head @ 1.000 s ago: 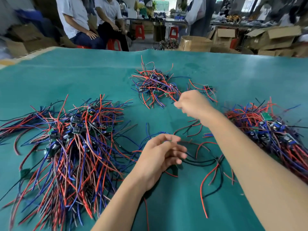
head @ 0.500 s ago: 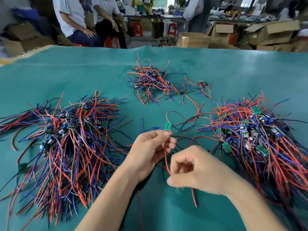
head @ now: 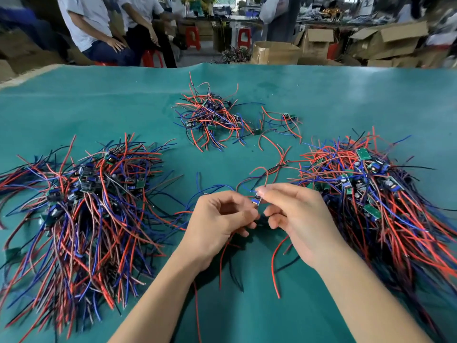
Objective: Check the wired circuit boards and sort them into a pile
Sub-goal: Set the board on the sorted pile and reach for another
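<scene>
A small wired circuit board (head: 256,201) with red, blue and black leads is held between both hands above the green table (head: 321,100). My left hand (head: 220,221) grips it from the left with curled fingers. My right hand (head: 294,214) pinches its top between thumb and forefinger. Its wires hang down under the hands. A big pile of wired boards (head: 81,199) lies at the left, another big pile (head: 371,189) at the right, and a small pile (head: 210,117) at the far middle.
One loose board with wires (head: 286,117) lies right of the small pile. Beyond the table's far edge sit two people (head: 99,28) on red stools, with cardboard boxes (head: 274,52) behind.
My right hand came back from the far pile and rose to meet the left. Both hands now hold one board, turned so that its green face no longer shows.
</scene>
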`<move>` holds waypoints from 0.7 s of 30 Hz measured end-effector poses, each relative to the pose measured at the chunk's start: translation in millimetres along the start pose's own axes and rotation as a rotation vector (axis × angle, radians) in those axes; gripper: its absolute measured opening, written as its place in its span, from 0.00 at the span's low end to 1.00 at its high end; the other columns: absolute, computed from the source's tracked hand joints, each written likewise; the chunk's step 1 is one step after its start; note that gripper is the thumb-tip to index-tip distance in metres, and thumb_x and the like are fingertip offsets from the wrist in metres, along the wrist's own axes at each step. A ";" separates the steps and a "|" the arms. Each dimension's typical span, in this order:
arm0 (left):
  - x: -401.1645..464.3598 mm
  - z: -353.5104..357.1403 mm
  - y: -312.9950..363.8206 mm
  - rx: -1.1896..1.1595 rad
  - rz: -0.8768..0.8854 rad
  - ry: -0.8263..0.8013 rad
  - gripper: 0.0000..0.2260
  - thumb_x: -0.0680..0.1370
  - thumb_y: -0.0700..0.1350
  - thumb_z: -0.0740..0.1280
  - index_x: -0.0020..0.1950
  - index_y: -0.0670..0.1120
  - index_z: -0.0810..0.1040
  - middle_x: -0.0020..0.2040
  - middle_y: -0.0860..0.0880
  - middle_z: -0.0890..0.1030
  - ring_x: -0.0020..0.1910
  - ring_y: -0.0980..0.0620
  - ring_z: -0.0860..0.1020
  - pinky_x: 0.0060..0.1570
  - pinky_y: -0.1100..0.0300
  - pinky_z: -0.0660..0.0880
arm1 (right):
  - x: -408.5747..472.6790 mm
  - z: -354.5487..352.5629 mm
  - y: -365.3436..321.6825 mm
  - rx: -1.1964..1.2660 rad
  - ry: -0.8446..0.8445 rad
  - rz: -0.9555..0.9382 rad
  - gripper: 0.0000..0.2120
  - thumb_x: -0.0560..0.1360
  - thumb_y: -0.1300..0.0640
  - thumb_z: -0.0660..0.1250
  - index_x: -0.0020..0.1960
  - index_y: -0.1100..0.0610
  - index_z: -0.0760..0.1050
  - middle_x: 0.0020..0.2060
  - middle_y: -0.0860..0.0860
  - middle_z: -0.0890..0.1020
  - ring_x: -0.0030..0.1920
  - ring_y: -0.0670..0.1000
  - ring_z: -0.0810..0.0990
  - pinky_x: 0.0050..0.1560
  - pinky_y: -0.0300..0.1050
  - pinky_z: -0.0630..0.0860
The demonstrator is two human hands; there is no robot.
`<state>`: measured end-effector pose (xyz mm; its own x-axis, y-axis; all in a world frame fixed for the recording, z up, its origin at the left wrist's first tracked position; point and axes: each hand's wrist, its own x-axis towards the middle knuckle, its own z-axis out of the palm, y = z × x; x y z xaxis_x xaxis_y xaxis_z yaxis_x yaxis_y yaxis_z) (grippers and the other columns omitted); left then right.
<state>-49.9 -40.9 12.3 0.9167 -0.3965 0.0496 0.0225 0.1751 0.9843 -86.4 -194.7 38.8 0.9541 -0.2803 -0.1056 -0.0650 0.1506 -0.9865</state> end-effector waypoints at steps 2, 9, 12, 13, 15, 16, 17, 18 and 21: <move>-0.5 1.0 1.5 -0.004 -0.002 0.001 0.05 0.73 0.31 0.73 0.45 0.39 0.80 0.37 0.41 0.81 0.33 0.50 0.80 0.30 0.62 0.75 | 2.1 -4.2 -2.2 0.137 -0.065 0.080 0.03 0.73 0.67 0.73 0.43 0.62 0.85 0.36 0.53 0.82 0.33 0.48 0.77 0.31 0.38 0.73; -2.7 0.5 8.3 -0.015 -0.055 -0.124 0.07 0.76 0.49 0.72 0.43 0.46 0.84 0.39 0.44 0.83 0.31 0.52 0.78 0.27 0.64 0.71 | 3.8 -10.6 -4.4 0.245 -0.250 0.093 0.15 0.63 0.66 0.72 0.50 0.59 0.83 0.44 0.56 0.85 0.38 0.48 0.81 0.36 0.37 0.75; -2.9 -0.9 7.7 -0.019 -0.054 -0.124 0.06 0.75 0.48 0.73 0.40 0.48 0.84 0.36 0.46 0.81 0.29 0.53 0.76 0.27 0.65 0.70 | 5.5 -10.4 -3.6 0.308 -0.253 0.110 0.23 0.63 0.68 0.72 0.57 0.58 0.81 0.41 0.54 0.84 0.38 0.48 0.81 0.36 0.38 0.73; -2.9 -1.5 7.6 -0.019 -0.056 -0.136 0.06 0.75 0.48 0.72 0.39 0.49 0.83 0.36 0.46 0.81 0.29 0.53 0.76 0.27 0.65 0.70 | 5.9 -10.3 -3.6 0.348 -0.251 0.117 0.23 0.64 0.68 0.72 0.59 0.59 0.80 0.39 0.52 0.82 0.37 0.47 0.80 0.36 0.38 0.73; -3.2 -1.5 7.3 -0.003 -0.055 -0.166 0.05 0.75 0.48 0.72 0.39 0.50 0.83 0.37 0.46 0.82 0.30 0.53 0.77 0.27 0.65 0.70 | 7.1 -10.5 -3.1 0.401 -0.239 0.114 0.20 0.66 0.66 0.71 0.58 0.61 0.81 0.36 0.50 0.80 0.35 0.46 0.77 0.35 0.36 0.73; -3.4 -0.9 6.9 0.002 -0.049 -0.172 0.05 0.75 0.48 0.72 0.40 0.50 0.82 0.37 0.46 0.82 0.30 0.53 0.78 0.27 0.65 0.69 | 7.5 -10.2 -2.7 0.380 -0.217 0.096 0.18 0.66 0.66 0.72 0.56 0.62 0.81 0.35 0.50 0.80 0.35 0.46 0.77 0.35 0.36 0.73; -3.2 -0.7 6.0 -0.001 -0.039 -0.168 0.05 0.76 0.48 0.73 0.40 0.50 0.82 0.37 0.46 0.82 0.30 0.53 0.78 0.26 0.65 0.69 | 7.6 -9.6 -2.1 0.328 -0.188 0.068 0.17 0.66 0.65 0.72 0.54 0.62 0.82 0.35 0.50 0.80 0.36 0.46 0.78 0.36 0.36 0.74; -3.0 -0.8 5.2 -0.012 -0.029 -0.159 0.05 0.76 0.47 0.73 0.41 0.49 0.82 0.37 0.46 0.82 0.29 0.53 0.78 0.26 0.65 0.69 | 7.5 -8.6 -0.8 0.268 -0.158 0.041 0.15 0.65 0.63 0.73 0.52 0.61 0.82 0.36 0.50 0.81 0.37 0.46 0.79 0.37 0.36 0.75; -2.3 -0.5 4.4 -0.041 -0.007 -0.136 0.04 0.75 0.47 0.71 0.42 0.47 0.81 0.37 0.45 0.81 0.29 0.52 0.77 0.26 0.64 0.70 | 3.6 -4.2 0.8 0.153 -0.146 0.045 0.13 0.66 0.57 0.75 0.48 0.63 0.82 0.37 0.52 0.83 0.35 0.50 0.80 0.37 0.38 0.74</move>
<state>-51.7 -38.7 16.4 0.8541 -0.5156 0.0685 0.0472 0.2079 0.9770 -84.3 -199.5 37.1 0.9842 -0.1312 -0.1189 -0.0740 0.3051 -0.9494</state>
